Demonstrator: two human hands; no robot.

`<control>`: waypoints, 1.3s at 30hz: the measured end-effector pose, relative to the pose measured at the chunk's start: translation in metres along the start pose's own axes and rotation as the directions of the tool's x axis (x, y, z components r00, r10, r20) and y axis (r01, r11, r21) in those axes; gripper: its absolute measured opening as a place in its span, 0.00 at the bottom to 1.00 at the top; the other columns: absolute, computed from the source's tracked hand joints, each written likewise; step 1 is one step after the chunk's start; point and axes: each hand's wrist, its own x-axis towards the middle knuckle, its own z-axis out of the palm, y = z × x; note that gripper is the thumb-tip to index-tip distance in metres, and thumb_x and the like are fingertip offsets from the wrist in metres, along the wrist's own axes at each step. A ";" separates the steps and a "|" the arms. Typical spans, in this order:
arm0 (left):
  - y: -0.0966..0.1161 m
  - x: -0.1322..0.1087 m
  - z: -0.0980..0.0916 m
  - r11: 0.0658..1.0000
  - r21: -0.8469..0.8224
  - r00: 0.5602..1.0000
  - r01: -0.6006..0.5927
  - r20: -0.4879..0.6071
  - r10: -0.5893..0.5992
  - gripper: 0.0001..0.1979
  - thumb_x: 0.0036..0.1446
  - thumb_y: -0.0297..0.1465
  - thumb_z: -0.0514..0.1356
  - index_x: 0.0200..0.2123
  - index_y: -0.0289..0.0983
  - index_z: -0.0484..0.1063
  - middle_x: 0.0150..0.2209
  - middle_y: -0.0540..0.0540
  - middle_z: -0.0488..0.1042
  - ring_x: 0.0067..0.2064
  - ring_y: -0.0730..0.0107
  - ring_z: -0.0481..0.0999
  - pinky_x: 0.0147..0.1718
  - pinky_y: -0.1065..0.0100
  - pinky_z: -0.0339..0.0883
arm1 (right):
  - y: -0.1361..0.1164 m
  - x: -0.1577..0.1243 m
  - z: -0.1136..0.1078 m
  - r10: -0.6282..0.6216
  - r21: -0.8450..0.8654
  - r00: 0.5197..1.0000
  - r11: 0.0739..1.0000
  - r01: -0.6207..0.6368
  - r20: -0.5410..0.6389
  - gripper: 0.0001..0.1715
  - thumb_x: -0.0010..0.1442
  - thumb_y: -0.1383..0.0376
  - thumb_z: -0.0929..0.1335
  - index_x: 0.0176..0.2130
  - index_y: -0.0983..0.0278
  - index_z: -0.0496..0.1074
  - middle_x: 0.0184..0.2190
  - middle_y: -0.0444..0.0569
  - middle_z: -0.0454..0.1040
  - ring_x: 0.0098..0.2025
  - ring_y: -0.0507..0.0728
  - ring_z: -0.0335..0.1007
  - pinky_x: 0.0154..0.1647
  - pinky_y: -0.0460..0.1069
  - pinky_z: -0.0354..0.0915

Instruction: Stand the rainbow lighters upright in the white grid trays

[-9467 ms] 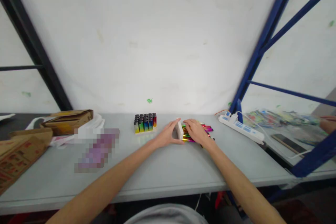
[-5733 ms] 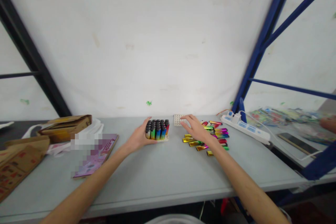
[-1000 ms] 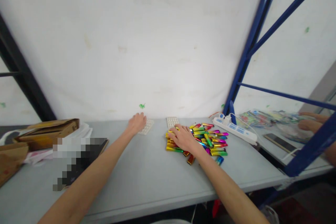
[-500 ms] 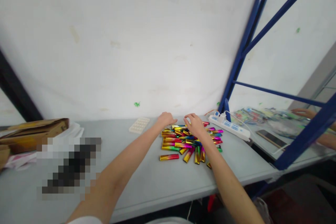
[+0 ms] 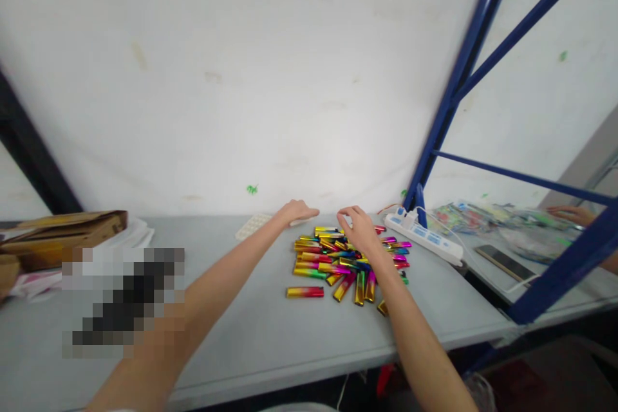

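Observation:
Shiny metallic tubes, probably lighters (image 5: 333, 257), lie in a loose pile on the grey table, in gold, red, magenta, green and blue. One gold-and-red lighter (image 5: 304, 292) lies apart at the front left of the pile. My left hand (image 5: 295, 211) reaches just behind the pile's left back corner, fingers stretched to the right; no lighter shows in it. A small pale edge shows under it, too unclear to name. Over the back of the pile is my right hand (image 5: 358, 228), thumb and fingers apart, seemingly empty. A white tray with small cells (image 5: 252, 226) lies left of my left hand, partly behind the forearm.
A white power strip (image 5: 423, 237) stands right of the pile beside a blue metal frame (image 5: 437, 122). Beyond it lie a phone (image 5: 505, 259), plastic bags (image 5: 521, 222) and another person's hand (image 5: 572, 214). A cardboard box (image 5: 91, 238) sits at the left.
My left hand has shifted left, away from the pile's back edge. My right hand stays over the back of the pile. The view has moved slightly.

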 end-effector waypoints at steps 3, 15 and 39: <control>-0.032 -0.035 -0.021 0.999 0.029 0.999 0.044 0.017 -0.045 0.35 0.60 0.51 0.57 0.56 0.28 0.77 0.51 0.25 0.83 0.43 0.45 0.84 0.36 0.59 0.76 | -0.022 -0.003 -0.004 -0.162 0.149 0.981 0.978 0.146 0.105 0.11 0.74 0.59 0.68 0.47 0.62 0.78 0.47 0.54 0.79 0.53 0.62 0.74 0.61 0.56 0.65; -0.151 -0.206 0.004 0.991 -0.016 0.989 -0.134 0.063 0.135 0.16 0.53 0.49 0.58 0.34 0.42 0.65 0.39 0.44 0.79 0.45 0.52 0.77 0.43 0.61 0.65 | -0.092 -0.027 0.004 -0.495 0.389 0.632 0.867 0.312 0.596 0.12 0.56 0.57 0.82 0.37 0.60 0.84 0.66 0.56 0.69 0.71 0.68 0.60 0.72 0.60 0.56; -0.094 -0.121 0.037 0.891 -0.096 0.893 -0.443 0.042 0.449 0.20 0.50 0.43 0.70 0.42 0.40 0.71 0.47 0.44 0.75 0.49 0.55 0.76 0.48 0.62 0.68 | -0.036 -0.002 0.010 0.231 0.474 0.937 0.815 -0.332 0.261 0.26 0.62 0.41 0.69 0.41 0.61 0.77 0.19 0.38 0.65 0.22 0.53 0.57 0.27 0.47 0.54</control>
